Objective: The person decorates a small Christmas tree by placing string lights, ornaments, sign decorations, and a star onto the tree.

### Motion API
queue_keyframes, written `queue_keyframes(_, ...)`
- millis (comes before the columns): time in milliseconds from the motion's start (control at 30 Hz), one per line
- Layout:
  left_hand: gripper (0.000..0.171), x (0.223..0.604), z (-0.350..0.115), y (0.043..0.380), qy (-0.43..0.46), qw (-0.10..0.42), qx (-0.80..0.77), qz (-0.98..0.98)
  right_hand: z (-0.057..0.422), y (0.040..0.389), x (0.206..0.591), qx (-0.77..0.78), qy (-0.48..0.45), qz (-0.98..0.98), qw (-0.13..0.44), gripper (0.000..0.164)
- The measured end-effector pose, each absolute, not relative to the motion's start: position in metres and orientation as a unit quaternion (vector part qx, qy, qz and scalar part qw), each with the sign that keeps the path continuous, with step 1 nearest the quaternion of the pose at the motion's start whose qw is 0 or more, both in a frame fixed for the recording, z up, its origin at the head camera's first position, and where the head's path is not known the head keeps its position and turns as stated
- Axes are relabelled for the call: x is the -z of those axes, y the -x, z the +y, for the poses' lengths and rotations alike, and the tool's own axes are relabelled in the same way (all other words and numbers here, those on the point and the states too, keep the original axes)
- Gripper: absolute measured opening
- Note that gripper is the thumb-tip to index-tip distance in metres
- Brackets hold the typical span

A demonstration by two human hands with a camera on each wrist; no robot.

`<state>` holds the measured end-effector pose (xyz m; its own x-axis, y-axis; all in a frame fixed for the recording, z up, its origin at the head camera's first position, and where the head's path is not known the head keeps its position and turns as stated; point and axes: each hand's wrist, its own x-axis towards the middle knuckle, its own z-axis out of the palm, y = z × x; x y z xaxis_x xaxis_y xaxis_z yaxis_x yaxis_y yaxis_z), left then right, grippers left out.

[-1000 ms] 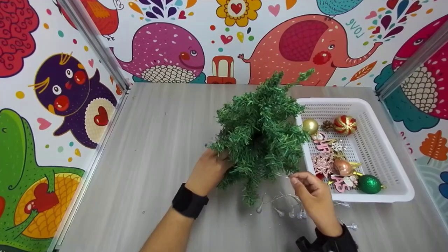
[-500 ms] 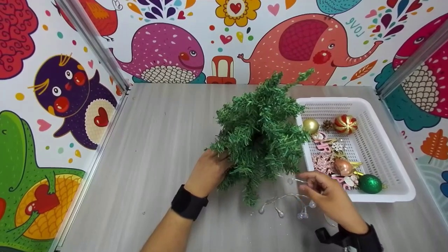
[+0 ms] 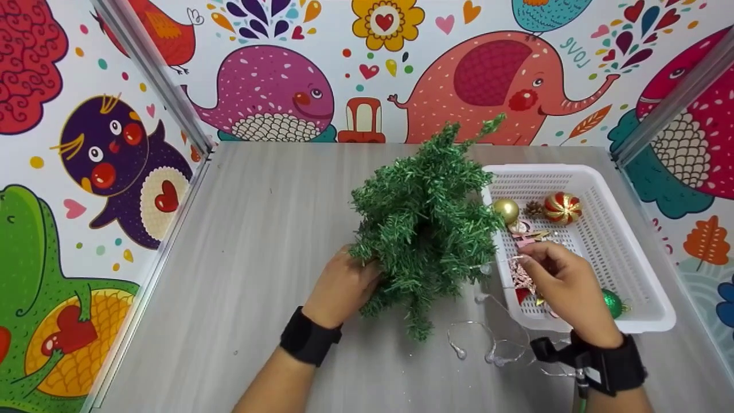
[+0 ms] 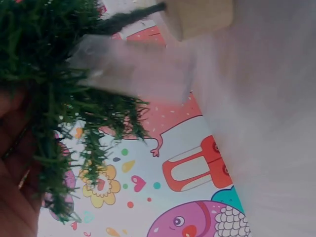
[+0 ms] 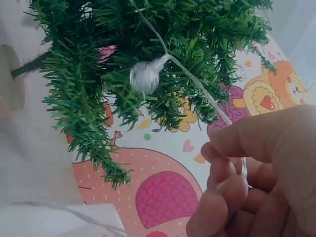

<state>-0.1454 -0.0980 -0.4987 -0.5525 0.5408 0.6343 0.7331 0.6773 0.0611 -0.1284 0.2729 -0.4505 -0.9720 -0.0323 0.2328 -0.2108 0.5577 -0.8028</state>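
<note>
A green artificial Christmas tree (image 3: pixel 424 223) stands mid-table; its pale wooden base (image 4: pixel 200 19) shows in the left wrist view. At its left side, my left hand (image 3: pixel 341 287) grips among the lower branches, fingertips hidden by the needles. Over the basket's near left part, my right hand (image 3: pixel 567 289) pinches the thin clear wire of the string lights (image 5: pixel 197 84) between thumb and fingers. That wire runs taut back to the tree, and a round clear bulb (image 5: pixel 144 78) hangs from it. In the left wrist view, a blurred translucent box-shaped thing (image 4: pixel 133 69) sticks out below the branches.
A white plastic basket (image 3: pixel 642 269) stands at the right. Inside are a gold ball (image 3: pixel 506 211), a red-and-gold striped ball (image 3: pixel 562 207), a green ball (image 3: pixel 612 303), a pine cone (image 3: pixel 534 209) and pink pieces. More string-light bulbs (image 3: pixel 460 351) lie on the table before the basket.
My right hand has moved right and away from me, from beside the tree to over the basket, drawing the wire out with it. The left hand has stayed at the branches.
</note>
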Motion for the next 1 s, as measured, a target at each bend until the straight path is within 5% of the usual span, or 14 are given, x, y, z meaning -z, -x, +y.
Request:
queue_keyframes(200,0.009,0.490,-0.091,0.135,0.384,0.342,0.185,-0.837,0.274,0.143,0.455,-0.465,-0.087,-0.879,0.067,0.012)
queue_keyframes(400,0.028,0.471,-0.063,0.118,0.475,0.467,0.201,-0.719,0.274,0.142,0.457,-0.462,-0.089,-0.881,0.045,0.011)
queue_keyframes(533,0.013,0.459,-0.026,0.104,0.543,0.500,0.165,-0.654,0.268,0.129,0.454,-0.471,-0.096,-0.875,0.057,0.012)
queue_keyframes(600,0.008,0.456,-0.008,0.096,0.553,0.490,0.141,-0.659,0.264,0.123,0.454,-0.476,-0.117,-0.868,0.077,0.014)
queue_keyframes(833,0.045,0.463,0.041,0.084,0.487,0.380,0.054,-0.785,0.246,0.093,0.464,-0.497,-0.188,-0.839,0.116,0.036)
queue_keyframes(1000,0.049,0.480,0.051,0.081,0.434,0.317,-0.001,-0.843,0.245,0.080,0.478,-0.509,-0.220,-0.823,0.124,0.037)
